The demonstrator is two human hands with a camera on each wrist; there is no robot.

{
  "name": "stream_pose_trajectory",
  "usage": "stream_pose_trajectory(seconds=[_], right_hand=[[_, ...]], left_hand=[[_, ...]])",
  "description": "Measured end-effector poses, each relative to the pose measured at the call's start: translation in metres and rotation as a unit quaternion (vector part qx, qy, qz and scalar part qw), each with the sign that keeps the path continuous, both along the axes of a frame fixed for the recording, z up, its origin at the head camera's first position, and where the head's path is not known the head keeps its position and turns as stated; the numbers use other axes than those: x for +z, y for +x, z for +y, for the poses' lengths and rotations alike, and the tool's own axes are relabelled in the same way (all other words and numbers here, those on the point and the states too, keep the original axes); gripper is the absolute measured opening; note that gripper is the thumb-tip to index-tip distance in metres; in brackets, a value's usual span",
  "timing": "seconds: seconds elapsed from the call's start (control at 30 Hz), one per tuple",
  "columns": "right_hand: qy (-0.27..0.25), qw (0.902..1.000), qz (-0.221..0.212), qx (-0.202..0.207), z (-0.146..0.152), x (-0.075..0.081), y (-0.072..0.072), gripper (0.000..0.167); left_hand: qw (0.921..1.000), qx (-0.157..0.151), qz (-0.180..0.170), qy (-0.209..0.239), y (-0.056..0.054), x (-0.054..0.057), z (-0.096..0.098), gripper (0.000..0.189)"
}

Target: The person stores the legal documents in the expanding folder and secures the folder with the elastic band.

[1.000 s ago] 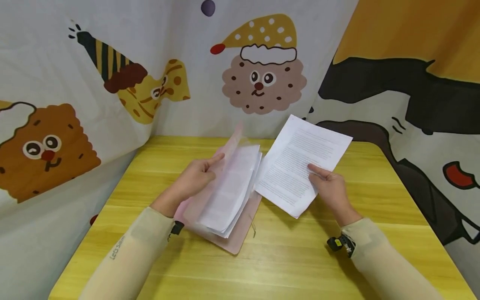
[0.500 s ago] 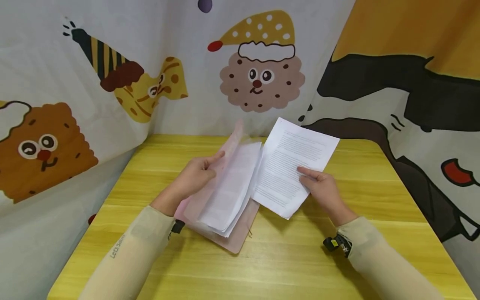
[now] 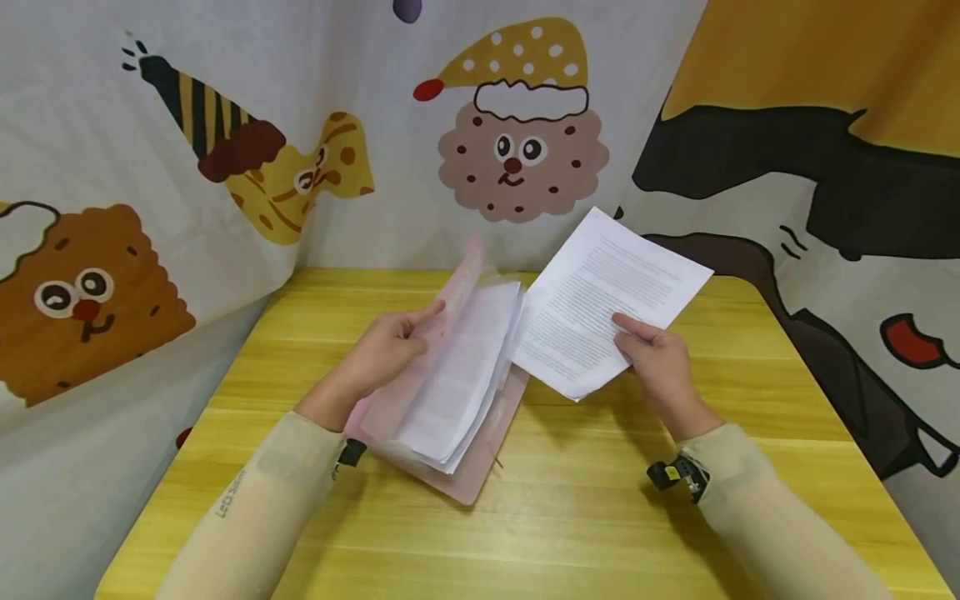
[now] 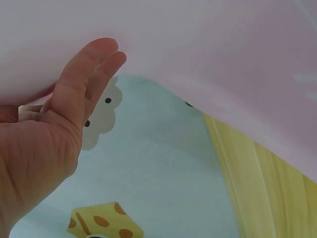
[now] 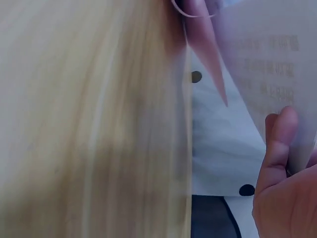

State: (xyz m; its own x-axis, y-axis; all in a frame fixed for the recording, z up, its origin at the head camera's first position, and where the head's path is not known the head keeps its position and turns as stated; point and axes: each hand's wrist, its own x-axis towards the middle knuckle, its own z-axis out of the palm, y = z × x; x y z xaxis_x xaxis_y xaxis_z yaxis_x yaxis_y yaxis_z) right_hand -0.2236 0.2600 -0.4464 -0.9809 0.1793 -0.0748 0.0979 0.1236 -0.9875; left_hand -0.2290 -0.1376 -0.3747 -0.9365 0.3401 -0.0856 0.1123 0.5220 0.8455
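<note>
Printed white paper sheet (image 3: 592, 308), rectangular and covered in small dark lines of text, is held up over the yellow wood-grain table (image 3: 592, 517), to the right of the table's middle. It leans at a slant, its topmost corner reaching above the table's far edge in the head view. Whether a second sheet lies behind it cannot be told. The right hand (image 3: 663, 371) grasps its lower right edge, pinching it with a fingertip on the text side and, as the right wrist view shows, fingers against the back.

Beside it, left of the table's middle, an open pale pink translucent plastic folder (image 3: 468, 487) lies at an angle, its upper end toward the table's far edge. A stack of loose white papers (image 3: 453, 383) sits inside, turned the same way as the folder. The left hand (image 3: 382, 354) grasps the folder's raised cover, its fingers reaching round the outer face in the left wrist view. The sheet's left corner is just beside the stack; whether they touch is unclear.

Cream sleeves (image 3: 258, 496) cover both forearms. Behind the table's far edge hangs a white curtain (image 3: 405, 192) printed with cartoon biscuits.
</note>
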Motion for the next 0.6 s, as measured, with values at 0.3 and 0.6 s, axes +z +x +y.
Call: stream_pose_trajectory(seconds=[0.3, 0.6], right_hand=[[0.080, 0.9955, 0.003, 0.050, -0.007, 0.002, 0.006, 0.043], [0.160, 0.9860, 0.045, -0.002, 0.002, -0.004, 0.009, 0.038]], left_hand=[[0.9990, 0.022, -0.002, 0.039, -0.005, 0.002, -0.014, 0.062], [0.9972, 0.032, -0.015, 0.066, -0.010, 0.004, -0.027, 0.060]])
